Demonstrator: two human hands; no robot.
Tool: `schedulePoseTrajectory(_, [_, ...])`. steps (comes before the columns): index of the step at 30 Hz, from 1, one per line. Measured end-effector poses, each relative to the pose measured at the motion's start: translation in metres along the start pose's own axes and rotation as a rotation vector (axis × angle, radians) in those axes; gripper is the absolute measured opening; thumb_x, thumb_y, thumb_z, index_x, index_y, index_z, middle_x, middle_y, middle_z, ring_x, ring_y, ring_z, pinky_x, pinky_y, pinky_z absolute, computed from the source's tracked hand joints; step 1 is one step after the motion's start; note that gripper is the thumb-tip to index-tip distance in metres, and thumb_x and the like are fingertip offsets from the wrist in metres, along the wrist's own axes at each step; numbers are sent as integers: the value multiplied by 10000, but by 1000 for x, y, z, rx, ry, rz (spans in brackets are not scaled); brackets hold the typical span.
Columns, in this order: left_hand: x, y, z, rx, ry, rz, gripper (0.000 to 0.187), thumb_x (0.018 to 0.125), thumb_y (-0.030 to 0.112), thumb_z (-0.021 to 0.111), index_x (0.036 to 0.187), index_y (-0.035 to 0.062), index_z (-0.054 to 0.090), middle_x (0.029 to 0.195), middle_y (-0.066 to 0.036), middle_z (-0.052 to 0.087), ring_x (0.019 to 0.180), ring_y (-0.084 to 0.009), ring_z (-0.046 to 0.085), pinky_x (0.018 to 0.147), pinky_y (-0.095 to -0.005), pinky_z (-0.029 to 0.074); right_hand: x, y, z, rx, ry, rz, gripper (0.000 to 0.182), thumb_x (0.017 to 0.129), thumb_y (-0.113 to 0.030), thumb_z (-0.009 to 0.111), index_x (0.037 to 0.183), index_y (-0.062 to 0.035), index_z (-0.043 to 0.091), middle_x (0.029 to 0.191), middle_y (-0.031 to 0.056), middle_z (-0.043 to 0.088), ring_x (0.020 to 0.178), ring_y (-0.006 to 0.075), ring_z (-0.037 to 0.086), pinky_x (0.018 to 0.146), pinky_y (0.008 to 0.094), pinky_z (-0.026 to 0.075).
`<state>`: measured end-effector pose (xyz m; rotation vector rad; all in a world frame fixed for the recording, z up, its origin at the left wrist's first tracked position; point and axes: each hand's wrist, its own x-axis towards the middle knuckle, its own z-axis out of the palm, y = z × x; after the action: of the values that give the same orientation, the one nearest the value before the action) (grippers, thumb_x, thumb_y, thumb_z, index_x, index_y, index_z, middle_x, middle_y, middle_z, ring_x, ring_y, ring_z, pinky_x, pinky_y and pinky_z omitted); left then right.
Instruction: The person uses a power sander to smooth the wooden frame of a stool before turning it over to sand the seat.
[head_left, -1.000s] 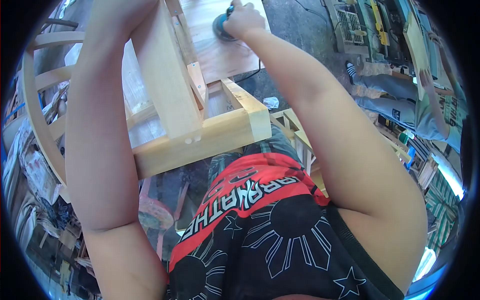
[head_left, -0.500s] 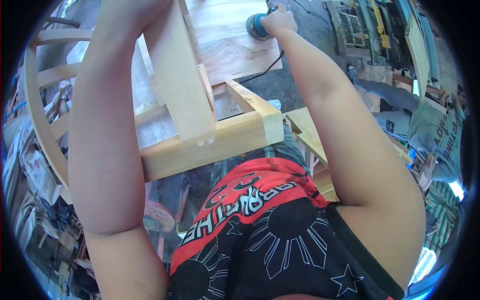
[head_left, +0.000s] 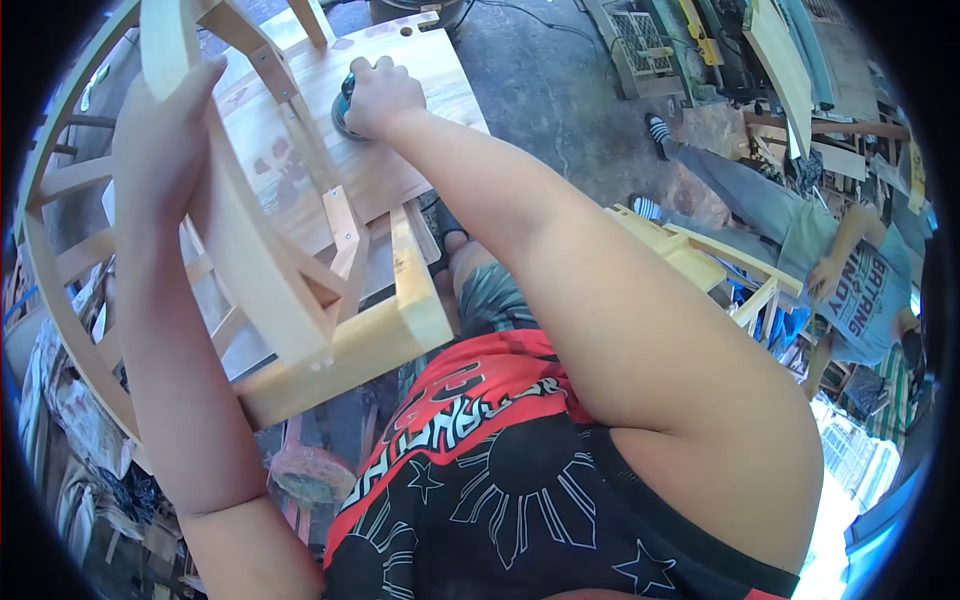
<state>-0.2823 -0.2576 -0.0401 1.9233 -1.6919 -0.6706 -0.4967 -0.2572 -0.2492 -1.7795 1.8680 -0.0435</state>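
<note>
My right hand is closed over the top of a teal power sander. The sander rests on a pale wooden panel with patches of darker stain. My left hand is wrapped round a broad upright piece of a wooden furniture frame; its fingers are partly hidden behind the wood. The frame has thick rails, screwed corner braces and a long curved part with cross slats on the left. Part of the panel shows behind the frame.
Another person in a grey shirt is at the right, near a light wooden frame. A round pinkish stool top is below the furniture frame. Cloths and scraps lie at the left. A cord crosses the floor.
The view has swung to the right. My right hand and the sander have moved left over the panel, closer to the frame. My left hand now shows on the upright piece.
</note>
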Motion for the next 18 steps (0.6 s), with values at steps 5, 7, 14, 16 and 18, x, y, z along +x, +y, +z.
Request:
schedulePoseTrajectory(5, [-7, 5, -1, -80, -11, -74, 663, 973, 473, 755, 1349, -65, 666, 1177, -173, 744, 1071, -256, 721, 989, -383, 538, 11, 65, -23, -37, 66, 93, 621, 910, -328, 694, 1478, -104, 577, 1415, 266, 628, 1306, 468, 671, 1089, 519, 582])
schedulePoseTrajectory(7, [-11, 16, -2, -57, -7, -117, 647, 977, 459, 764, 1348, -63, 665, 1173, -164, 744, 1083, -246, 718, 1002, -372, 533, 24, 111, -24, -50, 126, 185, 682, 861, -362, 727, 1487, -136, 578, 1407, 264, 637, 1285, 466, 694, 1087, 526, 587])
schedulePoseTrajectory(14, [-12, 15, 1, -97, 2, -140, 604, 995, 418, 785, 1365, -43, 660, 1197, -148, 749, 1104, -231, 713, 1021, -352, 529, 5, 172, -33, -27, 160, 320, 653, 878, -367, 740, 1465, -135, 572, 1368, 267, 643, 1276, 477, 689, 1084, 548, 576])
schedulePoseTrajectory(16, [-13, 18, 0, -75, 6, -151, 607, 1001, 423, 782, 1375, -39, 659, 1197, -146, 750, 1105, -232, 713, 1023, -354, 530, -4, 164, -23, -37, 145, 210, 634, 873, -361, 748, 1444, -140, 582, 1343, 265, 645, 1249, 475, 695, 1070, 554, 581])
schedulePoseTrajectory(18, [-15, 16, -1, -52, 5, -139, 605, 1004, 416, 782, 1387, -35, 658, 1200, -147, 749, 1106, -234, 713, 1026, -357, 531, -12, 161, -18, -32, 140, 93, 600, 874, -354, 750, 1417, -148, 597, 1303, 260, 647, 1206, 474, 701, 1049, 561, 589])
